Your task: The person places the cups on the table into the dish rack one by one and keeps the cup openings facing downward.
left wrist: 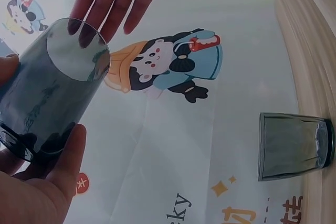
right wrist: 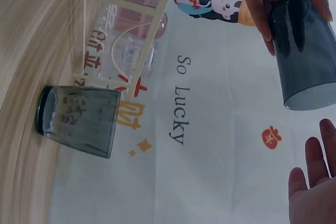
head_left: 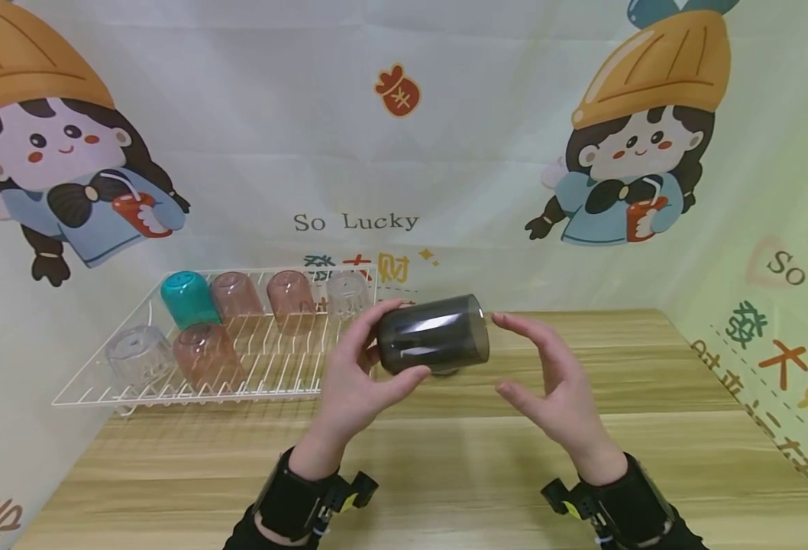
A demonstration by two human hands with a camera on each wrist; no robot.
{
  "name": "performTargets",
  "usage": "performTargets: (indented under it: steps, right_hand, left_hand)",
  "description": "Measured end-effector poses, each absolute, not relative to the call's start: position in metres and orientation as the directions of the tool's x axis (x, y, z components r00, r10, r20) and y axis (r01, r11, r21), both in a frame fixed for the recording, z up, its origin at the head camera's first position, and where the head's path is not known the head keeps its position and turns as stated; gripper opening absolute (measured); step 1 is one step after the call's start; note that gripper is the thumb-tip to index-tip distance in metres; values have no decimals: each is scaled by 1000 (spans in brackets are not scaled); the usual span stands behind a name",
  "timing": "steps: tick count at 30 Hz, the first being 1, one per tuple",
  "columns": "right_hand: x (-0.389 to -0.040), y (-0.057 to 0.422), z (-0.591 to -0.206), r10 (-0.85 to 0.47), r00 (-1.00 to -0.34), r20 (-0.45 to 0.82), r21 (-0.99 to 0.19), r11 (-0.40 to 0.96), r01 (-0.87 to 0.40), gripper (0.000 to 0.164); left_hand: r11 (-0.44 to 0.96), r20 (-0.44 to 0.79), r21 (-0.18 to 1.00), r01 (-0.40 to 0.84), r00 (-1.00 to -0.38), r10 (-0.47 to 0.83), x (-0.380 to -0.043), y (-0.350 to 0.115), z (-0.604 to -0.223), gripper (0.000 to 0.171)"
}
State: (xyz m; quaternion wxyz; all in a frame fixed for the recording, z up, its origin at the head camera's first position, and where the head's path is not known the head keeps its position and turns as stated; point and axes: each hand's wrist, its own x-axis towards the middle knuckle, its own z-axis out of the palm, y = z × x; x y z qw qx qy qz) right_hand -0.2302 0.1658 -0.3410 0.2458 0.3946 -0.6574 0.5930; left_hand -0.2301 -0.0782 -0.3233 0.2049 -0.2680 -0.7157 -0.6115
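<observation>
My left hand (head_left: pixel 363 370) grips a dark grey, see-through cup (head_left: pixel 431 336) near its base, thumb below and fingers behind. The cup lies nearly sideways in the air, its open rim towards my right hand (head_left: pixel 562 389). That hand is apart from the rim, thumb and fingers spread, holding nothing. In the left wrist view, some right fingers show beyond the cup's mouth. A second grey glass (left wrist: pixel 294 148) stands upright on the table; in the right wrist view this glass (right wrist: pixel 79 119) is seen near the rack. From the head it is mostly hidden behind the held cup.
On the left, a white wire rack (head_left: pixel 260 397) bears several upturned cups: a teal cup (head_left: pixel 189 298), pink cups (head_left: pixel 291 294) and clear cups (head_left: pixel 139 355). The wooden table (head_left: pixel 445 473) reaches a printed cloth (head_left: pixel 473 168) at the back and sides.
</observation>
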Motion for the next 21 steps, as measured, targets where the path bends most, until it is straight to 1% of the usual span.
performTargets:
  steps: [7,13,21]
  right_hand:
    - [-232,170,-345,-261,-575,775,-575,84,-813,67]
    - [-236,173,-352,-289,-574,766,-555,152,-818,70]
    - [-239,176,-360,-309,-596,741,-546,238,-803,71]
  left_hand:
    - [137,630,757,639,-769,108,-231,-89,-325,71]
    - [161,619,761,629,-778,109,-232,-94,-327,72]
    - [230,591,770,595,-801,92,-234,-104,-328,71]
